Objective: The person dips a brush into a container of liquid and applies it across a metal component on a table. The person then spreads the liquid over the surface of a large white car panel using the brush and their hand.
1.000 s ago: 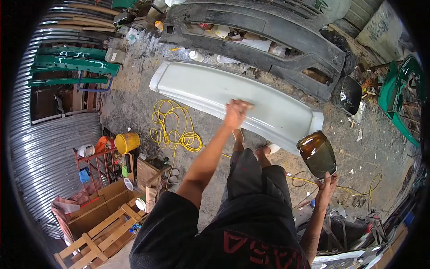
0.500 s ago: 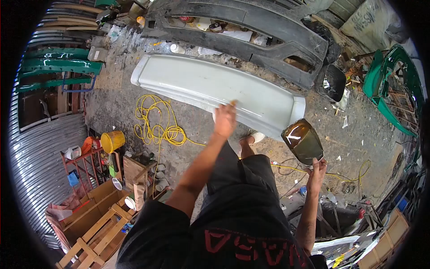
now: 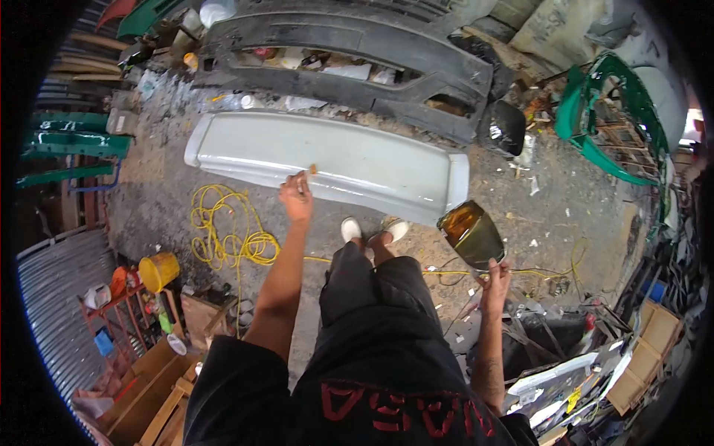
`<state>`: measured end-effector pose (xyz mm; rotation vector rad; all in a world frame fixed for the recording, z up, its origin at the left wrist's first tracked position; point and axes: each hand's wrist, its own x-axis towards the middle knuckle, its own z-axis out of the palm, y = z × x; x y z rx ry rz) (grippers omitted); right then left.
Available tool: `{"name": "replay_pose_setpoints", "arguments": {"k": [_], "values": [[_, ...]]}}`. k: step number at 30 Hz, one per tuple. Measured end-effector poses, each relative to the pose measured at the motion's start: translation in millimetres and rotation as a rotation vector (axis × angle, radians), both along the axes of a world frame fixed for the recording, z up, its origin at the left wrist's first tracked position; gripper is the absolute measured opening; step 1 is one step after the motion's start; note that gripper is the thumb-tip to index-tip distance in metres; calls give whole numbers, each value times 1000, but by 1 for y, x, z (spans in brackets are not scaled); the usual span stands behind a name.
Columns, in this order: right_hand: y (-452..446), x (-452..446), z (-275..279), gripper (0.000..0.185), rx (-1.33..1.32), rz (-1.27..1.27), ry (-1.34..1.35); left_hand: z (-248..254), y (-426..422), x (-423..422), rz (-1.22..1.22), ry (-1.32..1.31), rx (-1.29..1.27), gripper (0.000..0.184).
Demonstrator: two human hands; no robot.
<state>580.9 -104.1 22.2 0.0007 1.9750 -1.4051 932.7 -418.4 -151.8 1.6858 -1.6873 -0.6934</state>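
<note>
A long pale grey-white panel [image 3: 327, 152] with raised ends lies across the floor in front of me. Over its near edge, left of the middle, my left hand [image 3: 296, 196] is closed with a small orange-brown piece [image 3: 313, 169] at its fingertips; what this piece is cannot be made out. My right hand [image 3: 494, 284] grips the lower rim of a dark amber, see-through container [image 3: 473, 236], held tilted by the panel's right end. Brown liquid or a wet sheen shows inside it.
Yellow cable [image 3: 223, 234] lies coiled left of my feet and runs right behind them. Beyond the panel is a large dark grey bumper [image 3: 297, 78]. Green frames [image 3: 621, 111] stand at the right. A yellow bucket [image 3: 159, 272] and wooden crates are at lower left.
The view has shifted, and both feet now show. My left hand has moved left along the panel with the small piece. My right hand still holds the container near the right end.
</note>
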Motion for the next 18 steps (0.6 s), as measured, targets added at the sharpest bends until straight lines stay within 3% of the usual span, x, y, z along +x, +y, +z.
{"name": "replay_pose_setpoints", "arguments": {"k": [2,5,7,11,12,14,17,18], "values": [[12,9,0,52,-25,-26,-9,25,0,-6,19,-380,-86,23],[20,20,10,47,14,-45,-1,27,27,-48,-220,-476,-26,32],[26,25,12,41,21,-122,-1,13,58,-82,-348,-357,-202,35],[29,20,23,38,-35,-97,-20,24,109,-143,-579,-66,-101,37],[28,18,24,38,-37,-87,-20,31,110,-146,-569,-67,-102,37],[25,11,23,37,-58,-41,35,47,110,-147,-571,36,146,33],[19,1,15,38,-10,26,78,1,87,-114,-303,228,16,24],[18,-6,11,40,18,92,99,-5,78,-99,-207,170,1,23]]}}
